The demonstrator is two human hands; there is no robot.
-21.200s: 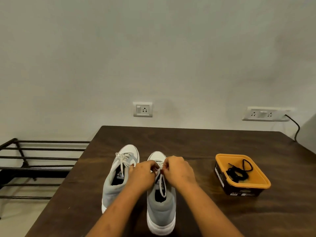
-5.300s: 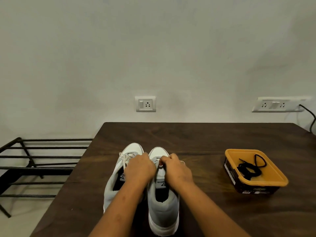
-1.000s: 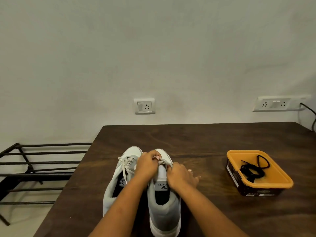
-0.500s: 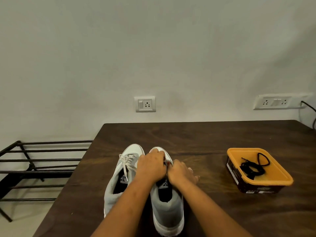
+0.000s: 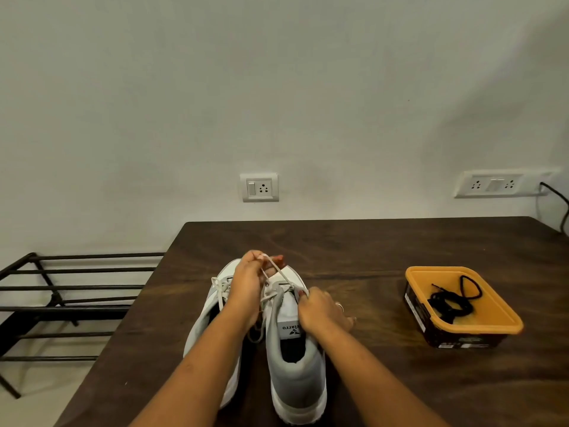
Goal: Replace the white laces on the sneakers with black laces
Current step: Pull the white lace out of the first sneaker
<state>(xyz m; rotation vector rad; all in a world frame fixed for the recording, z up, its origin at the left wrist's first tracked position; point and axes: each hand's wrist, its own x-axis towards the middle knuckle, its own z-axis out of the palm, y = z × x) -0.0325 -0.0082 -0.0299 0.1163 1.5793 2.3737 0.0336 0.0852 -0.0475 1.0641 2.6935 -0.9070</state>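
While my left hand (image 5: 246, 282) pinches a loop of white lace (image 5: 278, 272) drawn up over the toe of the right-hand sneaker (image 5: 295, 374), my right hand (image 5: 320, 309) clamps that shoe's eyelet edge. I judge we are early: this lace is partly out, the left-hand sneaker (image 5: 209, 322) is laced in white, and the black laces (image 5: 449, 303) lie coiled in the orange tub (image 5: 492, 322), well apart. The table (image 5: 369, 248) is dark wood, with wall sockets (image 5: 259, 187) behind it and a metal rack (image 5: 77, 288) beside it.

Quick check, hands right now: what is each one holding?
Left hand: closed, pinching the white lace, raised above the toe.
Right hand: closed, thumb and finger on the sneaker at its eyelets.
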